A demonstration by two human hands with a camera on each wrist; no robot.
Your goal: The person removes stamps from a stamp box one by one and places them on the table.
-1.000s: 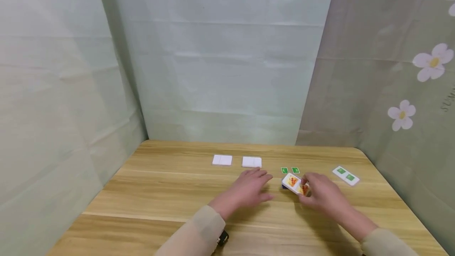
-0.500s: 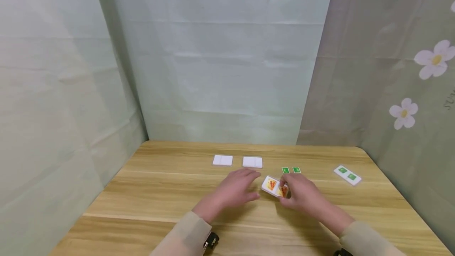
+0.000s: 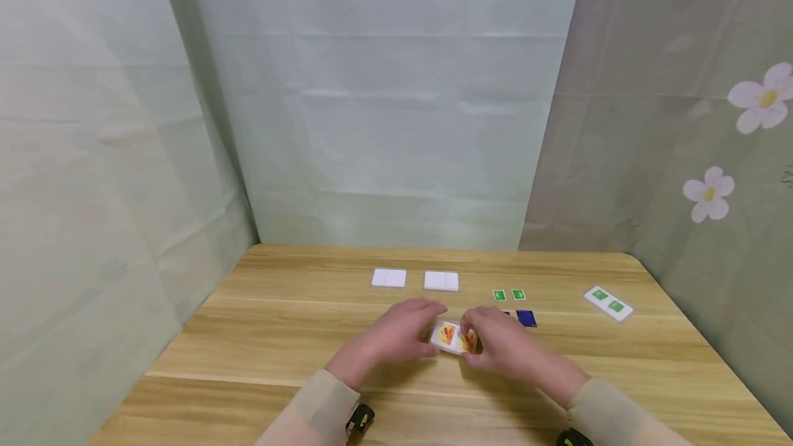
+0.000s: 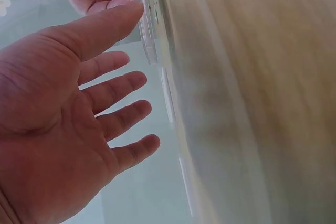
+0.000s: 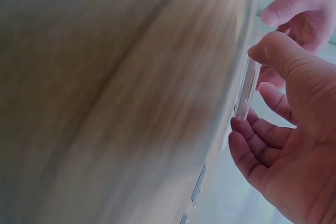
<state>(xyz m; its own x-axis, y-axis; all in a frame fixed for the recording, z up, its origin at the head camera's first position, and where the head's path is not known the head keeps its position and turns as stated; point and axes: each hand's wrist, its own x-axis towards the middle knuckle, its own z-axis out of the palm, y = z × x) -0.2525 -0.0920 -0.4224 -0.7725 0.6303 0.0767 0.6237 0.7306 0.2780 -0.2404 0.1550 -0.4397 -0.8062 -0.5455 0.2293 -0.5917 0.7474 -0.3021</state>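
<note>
My right hand (image 3: 498, 341) pinches a flat clear plastic case (image 3: 445, 349) between thumb and fingers at its right end. Two orange-and-yellow picture squares show on the case's white face. At the case's left end is my left hand (image 3: 399, 332), its fingers straight and spread in the left wrist view. Its thumb overlaps the case's edge there, and I cannot tell whether it touches. Just behind my right hand lies a dark blue square (image 3: 526, 319) on the table, with a second blue one mostly hidden by the hand.
Two white cases (image 3: 389, 278) lie near the wooden table's (image 3: 279, 336) back edge. Two small green squares (image 3: 518, 294) are behind the blue ones. Farther right, a white case with two green squares (image 3: 608, 303) lies at an angle. Hanging cloth (image 3: 390, 122) encloses the table's back and sides.
My right hand has carried the clear case leftward and toward me, off the blue squares, which now show. My left hand has shifted slightly left and nearer, and the case now lies close beside it.
</note>
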